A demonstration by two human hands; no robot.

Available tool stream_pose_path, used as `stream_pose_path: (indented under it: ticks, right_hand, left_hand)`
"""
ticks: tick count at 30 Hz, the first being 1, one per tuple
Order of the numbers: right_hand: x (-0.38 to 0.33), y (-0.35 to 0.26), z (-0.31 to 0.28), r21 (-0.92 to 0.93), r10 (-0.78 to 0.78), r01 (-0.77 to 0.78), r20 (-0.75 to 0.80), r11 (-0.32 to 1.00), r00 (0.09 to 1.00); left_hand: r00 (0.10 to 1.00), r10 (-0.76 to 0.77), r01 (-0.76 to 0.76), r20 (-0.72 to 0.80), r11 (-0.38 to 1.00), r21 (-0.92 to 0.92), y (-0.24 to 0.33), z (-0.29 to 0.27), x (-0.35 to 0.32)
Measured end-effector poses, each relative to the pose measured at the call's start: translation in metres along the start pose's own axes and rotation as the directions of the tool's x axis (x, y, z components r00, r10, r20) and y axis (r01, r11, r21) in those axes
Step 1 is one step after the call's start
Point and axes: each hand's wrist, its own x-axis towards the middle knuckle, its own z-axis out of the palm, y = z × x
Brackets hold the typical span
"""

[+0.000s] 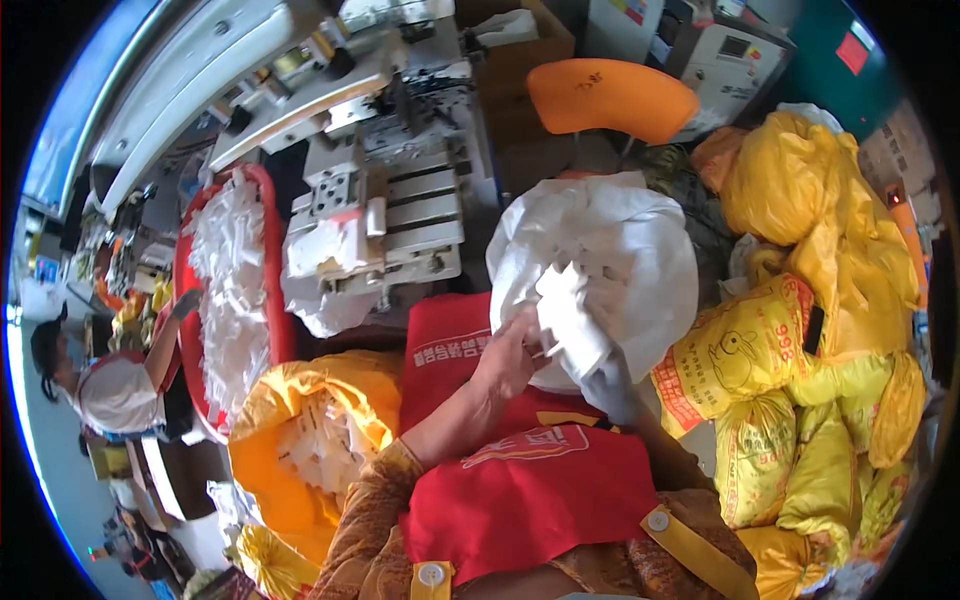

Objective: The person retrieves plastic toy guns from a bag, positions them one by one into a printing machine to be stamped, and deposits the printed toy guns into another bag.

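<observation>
The gloved right hand (608,385) grips a white bundle (572,320), long axis pointing forward, slightly left, over a white sack (655,235), the left hand (510,352) curled against its side.

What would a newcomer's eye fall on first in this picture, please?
Probably the red apron at lower middle, and above it the bright white pieces between the left hand and gloved right hand. The yellow sacks piled at right and the red tub at left come next, perhaps.
</observation>
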Motion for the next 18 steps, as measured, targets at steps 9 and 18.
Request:
stream_pose_path:
  ticks: [9, 18]
  right_hand:
    - [0.054, -0.065, -0.004, -0.414, -0.316, 0.646, 0.625, 0.641, 0.714]
    - [0.079, -0.094, 0.031, -0.317, -0.208, 0.628, 0.759, 0.710, 0.618]
  left_hand:
    - [0.870, 0.466, -0.482, 0.159, 0.742, 0.465, 0.053, -0.042, -0.036]
    - [0.186, 0.880, -0.402, 0.438, -0.338, 0.851, 0.135, -0.055, -0.081]
